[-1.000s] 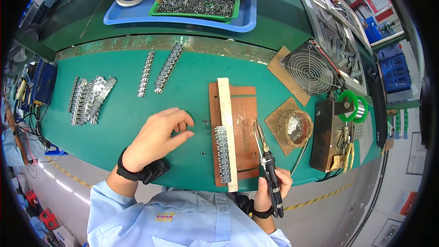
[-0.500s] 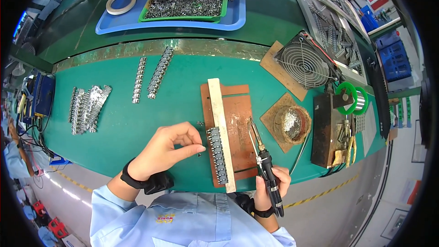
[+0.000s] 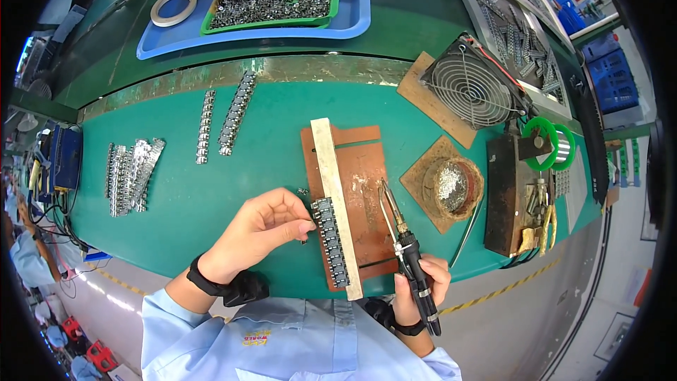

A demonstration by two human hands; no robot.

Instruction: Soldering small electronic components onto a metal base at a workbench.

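My right hand grips a black soldering iron. Its metal tip, with a thin tube beside it, points up and away over a brown board. A pale wooden bar lies along that board. Against the bar's left side sits a strip of small dark circuit parts. Close to the strip's upper left, my left hand is closed, thumb and forefinger drawn together. Whatever is between those fingertips is too small to make out. Several tiny dark pieces lie near these fingers.
Metal strips are heaped at the left; two more lie farther back. A blue tray bears a green tray of small parts and a tape ring. On the right are a fan, a round pot and a green solder spool.
The whole view has shifted slightly. Both hands keep nearly the same poses; my left fingertips look a little closer to the strip, and the iron stays in my right hand.
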